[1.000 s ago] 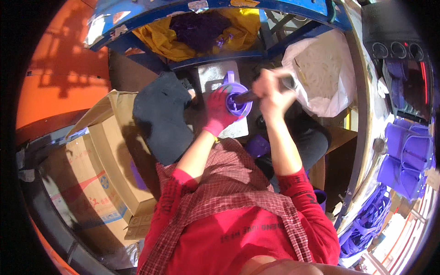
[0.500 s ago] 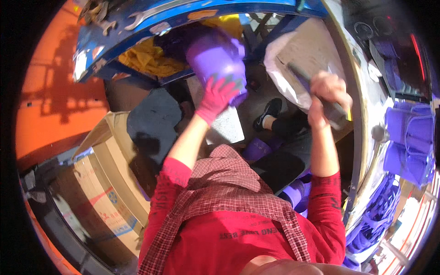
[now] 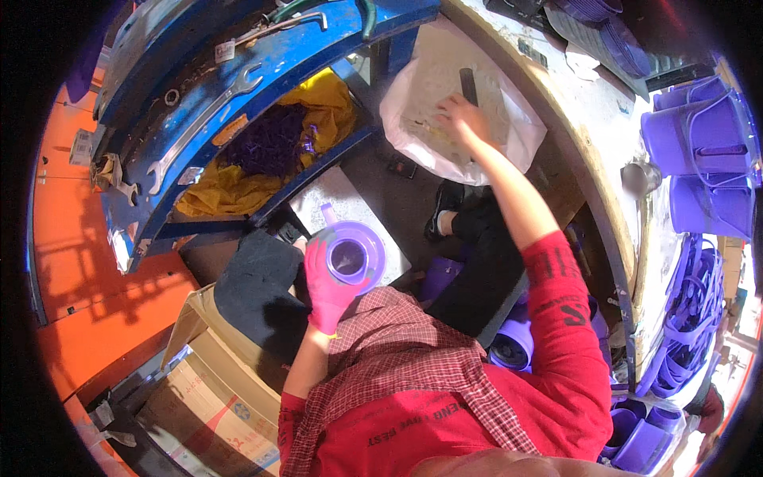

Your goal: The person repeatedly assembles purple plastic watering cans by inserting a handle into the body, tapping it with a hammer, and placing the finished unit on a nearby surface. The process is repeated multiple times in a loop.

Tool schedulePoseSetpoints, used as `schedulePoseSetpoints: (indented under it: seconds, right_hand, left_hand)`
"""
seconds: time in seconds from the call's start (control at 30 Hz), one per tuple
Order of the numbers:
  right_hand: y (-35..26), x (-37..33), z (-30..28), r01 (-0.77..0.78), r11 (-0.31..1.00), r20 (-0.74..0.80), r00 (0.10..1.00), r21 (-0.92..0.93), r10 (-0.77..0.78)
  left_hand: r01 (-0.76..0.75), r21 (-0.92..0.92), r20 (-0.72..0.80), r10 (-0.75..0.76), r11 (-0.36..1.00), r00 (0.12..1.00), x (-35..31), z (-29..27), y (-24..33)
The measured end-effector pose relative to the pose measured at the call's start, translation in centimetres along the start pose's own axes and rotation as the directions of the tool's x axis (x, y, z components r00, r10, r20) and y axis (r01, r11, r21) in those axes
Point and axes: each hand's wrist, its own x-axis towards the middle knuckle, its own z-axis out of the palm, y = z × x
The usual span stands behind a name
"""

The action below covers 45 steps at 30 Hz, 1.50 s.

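My left hand (image 3: pixel 327 280), in a pink glove with grey fingertips, is closed around a purple plastic container (image 3: pixel 372 253). Its round open end faces up, and a short tab sticks out from the far side. It is held above my lap, beside a pale flat board (image 3: pixel 367 208). My bare right hand (image 3: pixel 462 121) reaches far forward over a whitish sack (image 3: pixel 417 159), its fingers stretched out and slightly blurred. Against that hand a dark bar-shaped tool (image 3: pixel 468 83) shows, apart from the fingertips; its other end is hidden.
Wrenches (image 3: pixel 205 119) lie on the blue bench (image 3: pixel 350 36). Beneath it a yellow sack (image 3: pixel 214 195) holds purple shavings (image 3: pixel 266 147). A cardboard box (image 3: pixel 214 413) stands at left. Purple buckets (image 3: pixel 695 139) and a hammer (image 3: pixel 640 180) are on the right-hand bench.
My left hand has drawn the purple container back toward my lap and turned its open end up. My right hand has moved forward over the sack and loosened from the dark tool. The view has shifted.
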Motion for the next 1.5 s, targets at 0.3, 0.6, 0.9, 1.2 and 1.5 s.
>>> schedulePoseSetpoints:
  seconds: [0.3, 0.6, 0.9, 1.2, 1.5]
  right_hand:
    - [-0.2, -1.8, -2.2, -0.132, 0.947, -0.327, 0.917, 0.292, 0.229]
    - [-18.5, -15.6, -12.7, -0.337, 0.171, 0.315, 0.938, 0.926, 0.142]
    - [-28.2, -17.7, -16.5, 0.408, 0.772, 0.074, 0.862, 0.488, -0.502]
    - [-28.0, -19.6, -13.6, 0.512, 0.828, -0.066, 0.856, 0.228, -0.512]
    - [-27.3, -18.1, -13.1, 0.448, 0.867, 0.026, 0.885, 0.217, -0.464]
  left_hand:
    - [-0.007, 0.002, -0.075, 0.007, 1.000, 0.997, -1.2, -0.9, 1.3]
    - [-0.118, 0.156, -0.225, 0.152, 0.981, 0.962, 0.3, -2.6, 3.9]
    - [-0.241, 0.245, -0.253, 0.302, 0.939, 0.919, -0.6, -5.2, 7.9]
    - [-0.233, 0.315, -0.316, 0.334, 0.920, 0.888, -2.0, -3.5, 7.5]
    - [-0.186, 0.384, -0.308, 0.315, 0.905, 0.898, -0.9, -2.2, 7.2]
